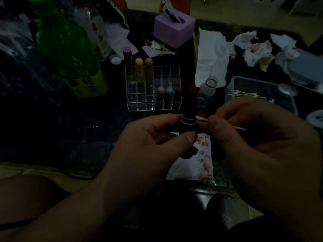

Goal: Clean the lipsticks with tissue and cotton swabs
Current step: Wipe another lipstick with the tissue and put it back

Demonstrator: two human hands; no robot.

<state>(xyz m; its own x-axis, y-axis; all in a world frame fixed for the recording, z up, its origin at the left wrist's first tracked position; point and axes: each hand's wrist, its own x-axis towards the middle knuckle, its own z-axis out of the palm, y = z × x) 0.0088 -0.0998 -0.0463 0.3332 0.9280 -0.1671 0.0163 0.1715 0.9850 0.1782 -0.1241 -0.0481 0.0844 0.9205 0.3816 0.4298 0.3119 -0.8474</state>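
Note:
My left hand (153,137) grips a dark lipstick (189,109) upright, its dark red bullet raised and uncapped. My right hand (258,135) pinches a cotton swab (201,118), whose white tip touches the lipstick's pale ring. A stained tissue (201,159) lies on the table under my hands. The clear organiser (139,102) behind holds several more lipsticks. A clear box of cotton swabs (248,94) stands to the right.
A green bottle (70,49) and clear bottles crowd the left. A purple tissue holder (174,30) sits at the back, a small glass bottle (208,88) beside the organiser. Crumpled stained tissues (258,51) and an unfolded tissue (211,58) lie at the right rear. The scene is dim.

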